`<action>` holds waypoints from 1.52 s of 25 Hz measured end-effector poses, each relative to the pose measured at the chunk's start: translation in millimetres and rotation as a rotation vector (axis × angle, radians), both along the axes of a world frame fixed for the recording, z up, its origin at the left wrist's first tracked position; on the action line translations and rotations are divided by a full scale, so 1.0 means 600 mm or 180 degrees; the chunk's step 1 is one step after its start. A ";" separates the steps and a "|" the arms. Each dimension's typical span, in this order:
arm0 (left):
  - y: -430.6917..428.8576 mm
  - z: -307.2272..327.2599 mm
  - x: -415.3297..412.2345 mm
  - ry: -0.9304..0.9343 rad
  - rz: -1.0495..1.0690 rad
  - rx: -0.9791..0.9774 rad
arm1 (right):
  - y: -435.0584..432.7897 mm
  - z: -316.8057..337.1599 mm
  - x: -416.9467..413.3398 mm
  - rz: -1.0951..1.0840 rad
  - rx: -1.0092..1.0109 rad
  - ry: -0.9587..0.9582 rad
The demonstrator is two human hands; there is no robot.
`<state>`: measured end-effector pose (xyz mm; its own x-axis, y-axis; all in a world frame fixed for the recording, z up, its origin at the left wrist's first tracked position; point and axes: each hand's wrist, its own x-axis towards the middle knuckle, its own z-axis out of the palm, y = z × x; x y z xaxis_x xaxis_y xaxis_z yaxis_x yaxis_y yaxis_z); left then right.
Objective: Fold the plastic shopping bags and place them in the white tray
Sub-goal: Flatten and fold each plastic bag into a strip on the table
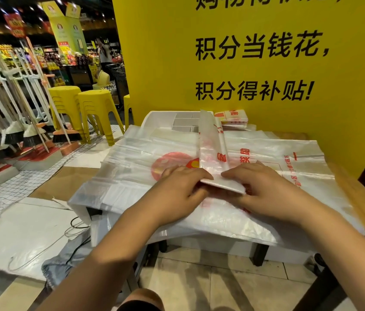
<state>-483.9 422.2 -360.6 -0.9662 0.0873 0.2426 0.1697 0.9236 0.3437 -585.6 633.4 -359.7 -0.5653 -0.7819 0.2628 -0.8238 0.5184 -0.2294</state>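
A translucent plastic shopping bag folded into a long narrow strip lies across a pile of flat bags with red print. My left hand and my right hand both pinch the strip's near end, which is turned over into a small flat fold. The far end of the strip reaches over the white tray at the back of the table. A small stack of folded bags sits to the right of the tray, against the yellow wall.
The pile of bags covers a wooden table and hangs over its near left edge. A yellow sign wall stands right behind. Yellow stools and a rack of brooms are at the left. Cables lie on the floor.
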 end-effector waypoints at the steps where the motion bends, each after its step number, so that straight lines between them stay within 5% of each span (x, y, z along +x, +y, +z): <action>1: 0.000 0.000 -0.003 0.0051 0.0013 0.0114 | -0.006 -0.003 -0.002 0.0001 -0.0193 0.0046; 10: -0.009 -0.012 0.071 0.0244 -0.0220 0.0679 | 0.032 0.003 0.092 0.0140 -0.0705 -0.0325; 18: 0.018 -0.027 0.043 0.0273 0.0567 0.0580 | -0.010 0.007 0.058 -0.0483 -0.0748 -0.0852; 32: 0.039 -0.028 0.012 0.0340 0.1250 -0.0189 | -0.109 0.006 0.076 -0.1971 0.0983 0.0277; 38: 0.027 -0.027 0.000 0.0402 0.0673 -0.0289 | -0.087 0.001 0.063 -0.1336 0.0454 0.0761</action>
<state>-484.2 438.1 -376.8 -0.9278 -0.0864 0.3629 0.0061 0.9692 0.2462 -547.8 581.4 -359.1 -0.7758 -0.5377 0.3303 -0.5584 0.8287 0.0375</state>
